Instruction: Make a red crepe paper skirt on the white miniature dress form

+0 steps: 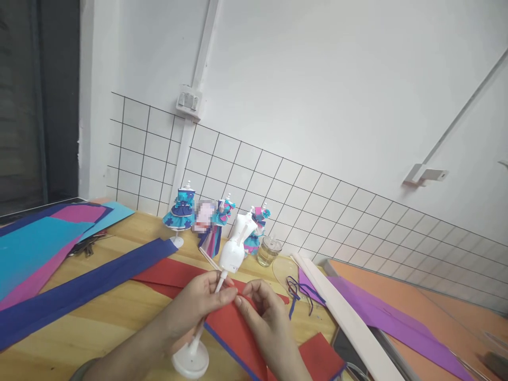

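My left hand (206,299) is closed around the thin pole of a small white dress form (232,254), with thumb and fingertips pinching at the edge of a folded red sheet, paper or thin cloth (234,330). The form is bare and leans a little to the right; its round white base (190,361) shows below my wrist. Close to the left fingertips, my right hand (264,312) pinches the same red edge between thumb and curled fingers. Blue shows along the sheet's lower edge. More red material (170,275) lies behind my hands.
Behind are small forms in blue-and-pink outfits (179,209) and a glass of yellowish liquid (270,251). Blue (87,283) and turquoise sheets (43,248) lie left. Right are dark blue ribbons (293,296), a pale strip (349,317), purple material (389,320) and a red piece (321,357).
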The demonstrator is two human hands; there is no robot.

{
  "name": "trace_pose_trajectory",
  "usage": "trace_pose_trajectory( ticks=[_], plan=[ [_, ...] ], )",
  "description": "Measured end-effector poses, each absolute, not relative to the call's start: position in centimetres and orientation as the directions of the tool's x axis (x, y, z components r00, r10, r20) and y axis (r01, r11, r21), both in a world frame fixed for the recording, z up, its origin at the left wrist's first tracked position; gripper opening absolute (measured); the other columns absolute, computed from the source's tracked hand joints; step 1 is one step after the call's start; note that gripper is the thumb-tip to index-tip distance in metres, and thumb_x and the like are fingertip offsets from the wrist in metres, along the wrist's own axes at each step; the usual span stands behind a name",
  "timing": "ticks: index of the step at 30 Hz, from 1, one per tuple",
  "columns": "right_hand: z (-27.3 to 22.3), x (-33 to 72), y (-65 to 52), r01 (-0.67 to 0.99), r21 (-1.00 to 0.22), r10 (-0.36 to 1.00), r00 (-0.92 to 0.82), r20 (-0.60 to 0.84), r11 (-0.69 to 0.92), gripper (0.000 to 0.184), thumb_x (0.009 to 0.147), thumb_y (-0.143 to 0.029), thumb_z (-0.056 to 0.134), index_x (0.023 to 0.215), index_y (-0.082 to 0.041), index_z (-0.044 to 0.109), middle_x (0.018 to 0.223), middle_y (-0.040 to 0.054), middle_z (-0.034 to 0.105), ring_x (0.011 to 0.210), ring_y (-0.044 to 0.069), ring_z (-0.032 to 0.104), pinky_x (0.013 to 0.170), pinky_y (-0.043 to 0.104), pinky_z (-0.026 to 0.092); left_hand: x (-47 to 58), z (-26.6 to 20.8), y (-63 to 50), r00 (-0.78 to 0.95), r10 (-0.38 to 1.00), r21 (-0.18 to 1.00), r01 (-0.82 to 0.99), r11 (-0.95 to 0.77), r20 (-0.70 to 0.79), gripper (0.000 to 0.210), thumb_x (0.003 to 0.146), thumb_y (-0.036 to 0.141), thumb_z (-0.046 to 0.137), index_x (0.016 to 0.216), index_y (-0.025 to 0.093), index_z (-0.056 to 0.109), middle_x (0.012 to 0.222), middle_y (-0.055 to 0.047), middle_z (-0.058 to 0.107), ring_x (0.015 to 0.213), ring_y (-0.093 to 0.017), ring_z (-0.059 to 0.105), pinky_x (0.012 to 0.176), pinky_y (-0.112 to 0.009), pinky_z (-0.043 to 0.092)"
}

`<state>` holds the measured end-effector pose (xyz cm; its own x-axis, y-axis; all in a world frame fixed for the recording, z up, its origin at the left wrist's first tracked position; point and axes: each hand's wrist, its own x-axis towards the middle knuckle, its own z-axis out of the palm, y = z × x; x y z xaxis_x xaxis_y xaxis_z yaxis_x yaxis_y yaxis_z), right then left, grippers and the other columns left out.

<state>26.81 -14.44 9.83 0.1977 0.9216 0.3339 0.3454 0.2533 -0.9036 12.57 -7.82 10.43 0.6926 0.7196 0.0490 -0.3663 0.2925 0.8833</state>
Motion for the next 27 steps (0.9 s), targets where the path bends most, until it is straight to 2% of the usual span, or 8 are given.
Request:
trace_pose_trajectory(
  ticks=[3, 5, 8, 10, 15, 18, 23, 27],
  plan=[
    [10.2, 26.8, -14.6, 0.314, -0.916, 0.925, 0.202, 0.323, 0.251, 0.016, 0.08, -0.034, 0.058, 0.083, -0.019, 0.053, 0.076, 0.0002, 0.056, 0.074, 0.015, 0.052, 0.068, 0.026, 0.042, 12.6, 10.6, -7.8, 0.724, 0.68, 0.906, -0.354, 0.23, 0.11, 0.026, 0.062, 0.023, 0.076, 0.079, 0.015, 0.058, 0.07, 0.001, 0.058, 0.078, -0.016, 0.055, 0.075, -0.026, 0.041],
    [10.5, 26.8, -14.7, 0.251, -0.946, 0.946, 0.199, 0.256, 0.203, 0.022, 0.08, -0.039, 0.058, 0.086, -0.018, 0.057, 0.08, 0.0018, 0.059, 0.076, 0.016, 0.054, 0.069, 0.026, 0.042, 12.5, 10.7, -7.8, 0.748, 0.653, 0.903, -0.353, 0.246, 0.114, 0.027, 0.063, 0.021, 0.076, 0.081, 0.015, 0.058, 0.071, 0.001, 0.058, 0.078, -0.016, 0.055, 0.075, -0.027, 0.042],
    [11.0, 26.8, -14.7, 0.175, -0.979, 0.983, 0.129, 0.128, 0.104, 0.031, 0.08, -0.047, 0.055, 0.081, -0.016, 0.061, 0.075, 0.0018, 0.061, 0.071, 0.015, 0.054, 0.064, 0.025, 0.04, 12.6, 10.5, -7.7, 0.748, 0.658, 0.914, -0.324, 0.243, 0.09, 0.029, 0.062, 0.02, 0.076, 0.084, 0.016, 0.057, 0.074, 0.002, 0.057, 0.074, -0.013, 0.053, 0.07, -0.024, 0.041],
    [11.0, 26.9, -14.7, 0.174, -0.982, 0.991, 0.094, 0.097, 0.079, 0.035, 0.079, -0.049, 0.055, 0.075, -0.015, 0.062, 0.068, 0.0008, 0.06, 0.064, 0.013, 0.051, 0.06, 0.024, 0.038, 12.6, 10.2, -7.7, 0.74, 0.668, 0.934, -0.289, 0.211, 0.078, 0.031, 0.061, 0.019, 0.076, 0.084, 0.016, 0.057, 0.071, 0.004, 0.055, 0.07, -0.011, 0.05, 0.067, -0.022, 0.039],
    [10.7, 27.0, -14.4, 0.207, -0.969, 0.975, 0.148, 0.168, 0.135, 0.031, 0.077, -0.044, 0.061, 0.068, -0.014, 0.059, 0.061, -0.0025, 0.054, 0.058, 0.01, 0.044, 0.057, 0.022, 0.034, 12.8, 9.6, -7.6, 0.738, 0.669, 0.96, -0.242, 0.14, 0.088, 0.034, 0.061, 0.02, 0.076, 0.087, 0.015, 0.055, 0.073, 0.003, 0.054, 0.07, -0.011, 0.048, 0.064, -0.022, 0.036],
    [10.7, 27.0, -14.6, 0.243, -0.953, 0.964, 0.152, 0.22, 0.179, 0.026, 0.078, -0.042, 0.061, 0.073, -0.016, 0.061, 0.064, -0.0022, 0.056, 0.062, 0.011, 0.047, 0.059, 0.022, 0.036, 12.8, 9.4, -7.6, 0.731, 0.678, 0.965, -0.228, 0.129, 0.082, 0.034, 0.061, 0.023, 0.076, 0.088, 0.016, 0.055, 0.073, 0.003, 0.054, 0.073, -0.013, 0.05, 0.067, -0.024, 0.037],
    [10.8, 27.1, -14.8, 0.25, -0.946, 0.952, 0.174, 0.252, 0.205, 0.023, 0.079, -0.041, 0.06, 0.076, -0.018, 0.062, 0.072, 0.0008, 0.061, 0.071, 0.015, 0.054, 0.064, 0.025, 0.041, 12.9, 9.7, -7.7, 0.717, 0.689, 0.947, -0.283, 0.148, 0.106, 0.027, 0.07, 0.035, 0.07, 0.085, 0.015, 0.059, 0.08, -0.001, 0.059, 0.084, -0.018, 0.053, 0.08, -0.029, 0.039],
    [10.6, 27.1, -14.6, 0.338, -0.917, 0.939, 0.187, 0.288, 0.214, 0.022, 0.078, -0.04, 0.061, 0.077, -0.018, 0.064, 0.076, 0.0038, 0.065, 0.075, 0.018, 0.058, 0.069, 0.028, 0.043, 13.0, 10.3, -8.3, 0.736, 0.663, 0.916, -0.347, 0.2, 0.134, 0.03, 0.076, 0.042, 0.063, 0.087, 0.014, 0.063, 0.085, -0.006, 0.064, 0.091, -0.021, 0.055, 0.086, -0.032, 0.039]
  ],
)
